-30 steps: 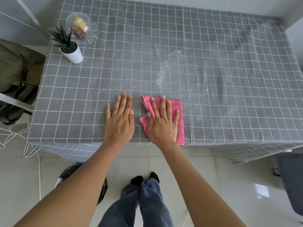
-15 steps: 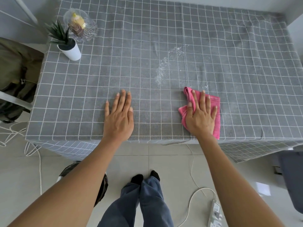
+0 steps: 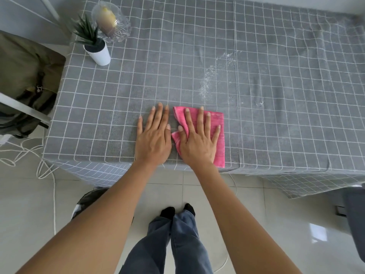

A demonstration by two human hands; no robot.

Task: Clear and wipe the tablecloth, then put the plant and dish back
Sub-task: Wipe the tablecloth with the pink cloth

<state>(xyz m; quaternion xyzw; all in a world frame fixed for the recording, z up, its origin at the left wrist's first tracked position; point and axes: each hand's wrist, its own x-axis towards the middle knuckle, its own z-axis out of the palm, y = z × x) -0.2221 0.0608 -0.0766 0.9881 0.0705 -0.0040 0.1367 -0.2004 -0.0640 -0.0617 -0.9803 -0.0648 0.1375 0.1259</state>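
Grey checked tablecloth (image 3: 197,66) with plant (image 3: 94,44), glass dish (image 3: 112,22), pink cloth (image 3: 215,131), white powder (image 3: 213,76).

Both forearms bare to top of frame, no sleeves in sight. No rings, watch or bands on left hand (image 3: 153,138) or right hand (image 3: 199,144). Nails short, unpainted. Legs in loose blue-grey denim jeans (image 3: 173,244), hems wide and falling over feet. Dark socks (image 3: 176,209) below hems, no shoes.
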